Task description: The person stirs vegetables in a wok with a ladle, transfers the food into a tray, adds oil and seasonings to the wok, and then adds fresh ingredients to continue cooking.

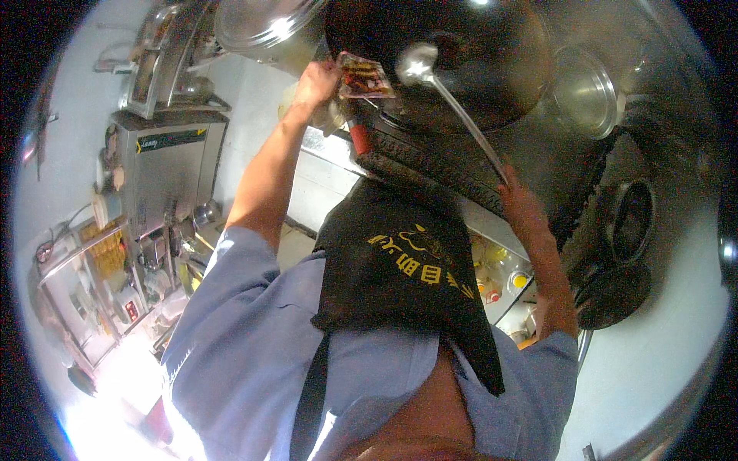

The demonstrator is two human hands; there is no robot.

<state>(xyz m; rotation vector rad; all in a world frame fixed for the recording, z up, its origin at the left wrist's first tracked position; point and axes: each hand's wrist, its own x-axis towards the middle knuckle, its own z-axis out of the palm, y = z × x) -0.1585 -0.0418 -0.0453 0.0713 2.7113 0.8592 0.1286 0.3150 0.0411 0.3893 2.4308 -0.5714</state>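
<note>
My left hand [320, 83] is closed on the edge of a printed plastic packet [364, 76], held over the near left rim of a large dark wok [490, 75]. On the right, my right hand [512, 193] grips the handle end of a long metal ladle [470, 124]. The ladle's bowl is over the wok, just right of the packet. What the wok holds is too dark to tell. Below the packet, a red cylindrical thing [360, 138] shows beside the stove's edge.
A large metal pot [262, 29] stands left of the wok, and a round metal basin [585, 92] right of it. Dark pans [631, 222] are at the far right. A steel cabinet [170, 178] and a rack with kitchenware [86, 282] stand to the left. Capped bottles [519, 280] sit below my right arm.
</note>
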